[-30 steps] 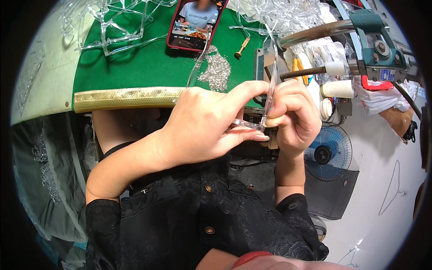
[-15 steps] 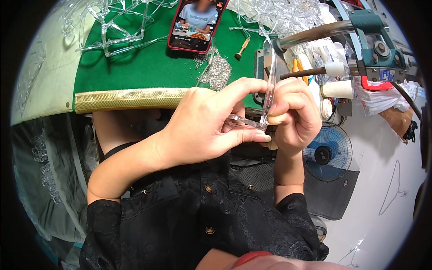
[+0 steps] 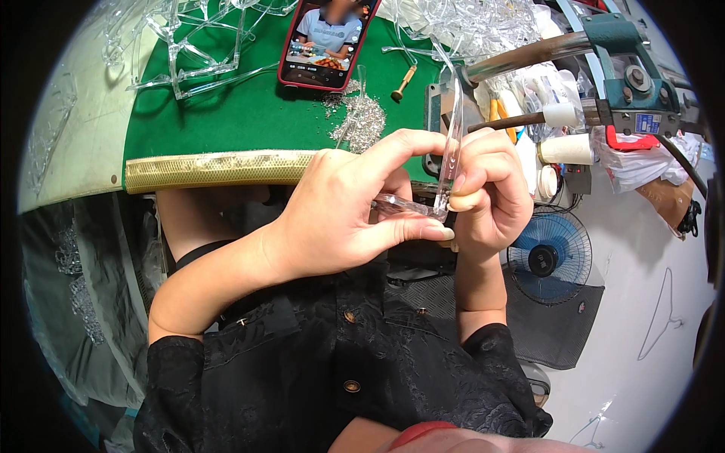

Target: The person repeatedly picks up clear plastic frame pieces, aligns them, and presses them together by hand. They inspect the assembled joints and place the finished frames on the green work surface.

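Observation:
A clear plastic eyeglass frame [image 3: 454, 121] is held between both hands in front of the table edge, one temple arm pointing up and away. My left hand [image 3: 332, 208] grips its front part, thumb below and index finger stretched across to the temple. My right hand [image 3: 495, 189] is closed, its thumb and curled fingers pinching near the hinge corner. Whether a tiny part sits in that pinch is hidden. Beyond my left hand, a pile of tiny silvery metal pieces [image 3: 364, 121] lies on the green table mat [image 3: 226, 117].
A brass-handled small tool [image 3: 405, 83] and a red-cased phone [image 3: 325, 45] lie on the mat. Clear eyeglass frames are spread at left [image 3: 196, 60] and heaped at far right [image 3: 476, 26]. A teal metal machine [image 3: 615, 60] juts in at right, above a blue fan [image 3: 549, 260].
Both hands keep their grip on the eyeglass frame. My right hand has shifted very slightly to the left; otherwise the scene looks nearly the same.

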Motion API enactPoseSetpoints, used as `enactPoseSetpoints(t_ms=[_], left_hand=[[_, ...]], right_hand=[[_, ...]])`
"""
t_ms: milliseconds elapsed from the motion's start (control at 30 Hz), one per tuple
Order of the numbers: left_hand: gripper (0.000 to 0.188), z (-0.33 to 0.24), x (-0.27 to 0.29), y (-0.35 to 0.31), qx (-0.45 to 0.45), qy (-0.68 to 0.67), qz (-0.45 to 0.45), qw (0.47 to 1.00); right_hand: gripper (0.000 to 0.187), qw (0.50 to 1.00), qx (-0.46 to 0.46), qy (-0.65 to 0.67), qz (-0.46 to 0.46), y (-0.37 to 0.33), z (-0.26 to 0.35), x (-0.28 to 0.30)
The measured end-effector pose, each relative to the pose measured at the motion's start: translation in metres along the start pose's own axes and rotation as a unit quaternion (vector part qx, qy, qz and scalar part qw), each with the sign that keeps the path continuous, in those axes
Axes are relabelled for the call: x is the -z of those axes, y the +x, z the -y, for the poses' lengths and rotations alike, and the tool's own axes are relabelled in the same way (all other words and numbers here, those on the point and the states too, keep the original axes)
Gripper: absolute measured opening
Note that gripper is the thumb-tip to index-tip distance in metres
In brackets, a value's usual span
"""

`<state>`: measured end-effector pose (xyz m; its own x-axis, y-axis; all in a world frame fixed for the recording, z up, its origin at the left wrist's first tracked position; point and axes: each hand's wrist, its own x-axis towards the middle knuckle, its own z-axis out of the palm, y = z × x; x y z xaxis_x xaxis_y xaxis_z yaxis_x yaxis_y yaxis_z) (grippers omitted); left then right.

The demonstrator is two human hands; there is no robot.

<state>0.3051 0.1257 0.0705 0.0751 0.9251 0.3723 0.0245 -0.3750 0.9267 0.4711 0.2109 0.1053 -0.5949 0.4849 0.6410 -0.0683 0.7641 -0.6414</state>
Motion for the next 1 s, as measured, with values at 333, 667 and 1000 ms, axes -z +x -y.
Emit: enactPoseSetpoints(t_ms=[333,667,1000], left_hand=[[0.066,0.001,-0.001,0.002,-0.002,-0.025,0.007,1.0],[0.065,0.004,-0.002,0.005,0.012,-0.042,0.004,0.999],[0.066,0.005,0.0,0.011,0.011,-0.041,0.021,0.999]], right_hand=[[0.023,1.0,0.008,-0.002,0.024,0.002,-0.004,0.004],[0.021,0.995,-0.021,0.093,0.009,0.0,-0.013,0.003],[0.036,0.987,-0.041,0.153,0.005,0.005,-0.021,0.009]])
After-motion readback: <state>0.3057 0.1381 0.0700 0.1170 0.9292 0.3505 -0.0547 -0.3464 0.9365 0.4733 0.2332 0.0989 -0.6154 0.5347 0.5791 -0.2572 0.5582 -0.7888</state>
